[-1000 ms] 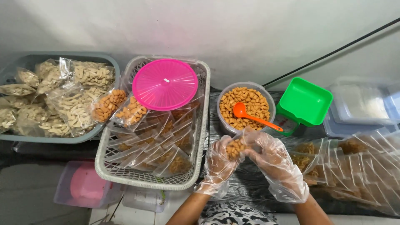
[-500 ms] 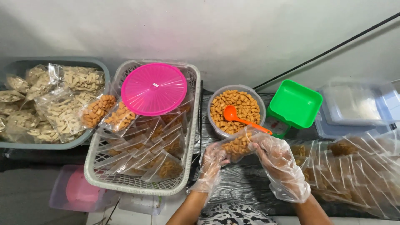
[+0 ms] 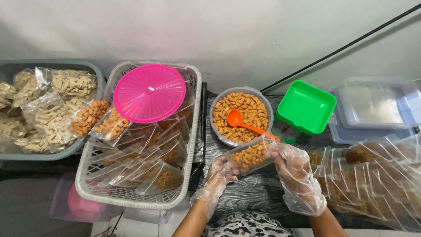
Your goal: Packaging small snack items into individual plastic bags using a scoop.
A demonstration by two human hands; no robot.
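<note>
Positions are given relative to the round bowl (image 3: 241, 115) of orange-brown snack pieces, which stands on the dark table (image 3: 254, 193) against the wall.

Far left of the bowl: a grey tub (image 3: 11, 70) stacked with bags of pale snacks. Next to it, immediately left of the bowl: a white basket (image 3: 131, 199) holding flat filled bags, with a round pink lid (image 3: 149, 93) resting on top.

In the bowl: an orange spoon (image 3: 239, 120), handle pointing toward the right.

Just below the bowl, above the table: the small clear bag (image 3: 251, 156) of snack pieces, lying roughly level and held between both gloved hands.

- Left hand (image 3: 218, 177): fingers curled, tips pinching the bag's left end. Grip is closed on the bag.
- Right hand (image 3: 299, 177): fingers bent over the bag's right end, thumb and fingertips closed on it.

Right of the bowl: a green tray (image 3: 307, 107) on a small scale. Further right: a row of filled clear bags (image 3: 372, 175) overlapping on the table, with clear lidded boxes (image 3: 372, 109) behind them.

Step in hand, judged from the grip: closing or settling the filled bag. Recommended practice:

1. Keep the bag level so that pieces stay clear of the opening.
2. Press along the mouth from one end to the other with the fingertips.
3. Keep loose glove film out of the seal line.
4. Hold the bag over the table so that any fallen piece is caught.
</note>
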